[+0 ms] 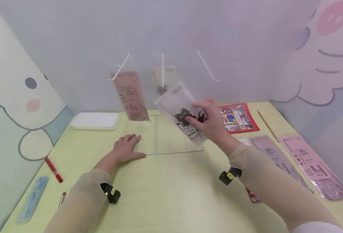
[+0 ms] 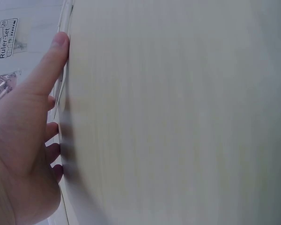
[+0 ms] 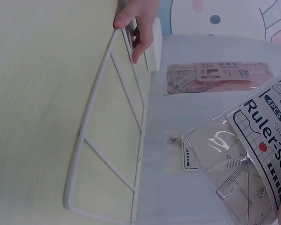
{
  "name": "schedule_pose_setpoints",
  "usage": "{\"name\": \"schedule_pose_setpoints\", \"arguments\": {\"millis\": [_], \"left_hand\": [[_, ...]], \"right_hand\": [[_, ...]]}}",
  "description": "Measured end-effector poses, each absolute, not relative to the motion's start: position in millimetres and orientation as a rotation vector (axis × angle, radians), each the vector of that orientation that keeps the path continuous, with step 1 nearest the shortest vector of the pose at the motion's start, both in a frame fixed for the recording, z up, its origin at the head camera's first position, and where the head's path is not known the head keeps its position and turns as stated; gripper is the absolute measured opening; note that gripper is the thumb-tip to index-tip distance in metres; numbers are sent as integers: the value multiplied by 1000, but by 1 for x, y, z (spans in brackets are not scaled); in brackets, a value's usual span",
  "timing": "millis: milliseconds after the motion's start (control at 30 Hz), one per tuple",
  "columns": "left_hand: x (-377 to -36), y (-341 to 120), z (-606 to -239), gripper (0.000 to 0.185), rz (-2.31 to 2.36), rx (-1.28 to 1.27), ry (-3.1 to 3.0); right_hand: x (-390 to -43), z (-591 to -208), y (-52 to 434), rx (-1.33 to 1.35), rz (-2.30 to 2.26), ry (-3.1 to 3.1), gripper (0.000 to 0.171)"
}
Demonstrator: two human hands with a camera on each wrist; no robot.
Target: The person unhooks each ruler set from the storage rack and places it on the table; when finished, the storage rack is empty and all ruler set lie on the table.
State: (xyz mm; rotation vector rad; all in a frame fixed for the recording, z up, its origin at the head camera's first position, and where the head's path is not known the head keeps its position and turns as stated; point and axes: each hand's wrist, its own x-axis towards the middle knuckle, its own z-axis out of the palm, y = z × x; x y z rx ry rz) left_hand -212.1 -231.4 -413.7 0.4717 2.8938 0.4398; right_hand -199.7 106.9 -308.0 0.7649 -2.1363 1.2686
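Fingers [image 1: 202, 105] of the right hand [image 1: 213, 123] grasp the ruler-set packet [image 1: 171, 99] at its right edge, the thumb lying across its printed face. Packet tilted, its top leaning left, raised above the white wire frame [image 1: 171, 152]; clear film and transparent rulers [image 3: 232, 185] show in the right wrist view. Left hand [image 1: 124, 149]: released and spread, resting at the frame's near left corner, thumb along the front bar and the other fingers at the side.

Three white prongs stand above the frame. A pink packet [image 1: 130, 94] hangs at the left prong [image 1: 121, 67]; a second ruler packet [image 1: 171, 72] hangs at the centre prong [image 1: 163, 68], partly hidden by the held one. Whether these two touch cannot be told. The right prong [image 1: 207, 65] slants out above the right hand, with a gap between it and the held packet.

Edges and room: the front bar borders a broad stretch of worktop [image 1: 165, 191] reaching between the forearms. At the left, a white case [image 1: 95, 121] lies near the rear edge; at the right, a red-bordered booklet [image 1: 244, 114] lies just beyond the right hand.
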Motion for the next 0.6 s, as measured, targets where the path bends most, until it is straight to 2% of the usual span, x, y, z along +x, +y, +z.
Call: {"name": "schedule_pose_setpoints", "arguments": {"millis": [333,600], "left_hand": [[-212,-231,-414,95,452,484,2898],[-211,-230,-413,95,470,481,2899]], "right_hand": [[-194,-315,116,836,1182,-2143,47],[-194,-332,139,780,1181,-2469,49]]}}
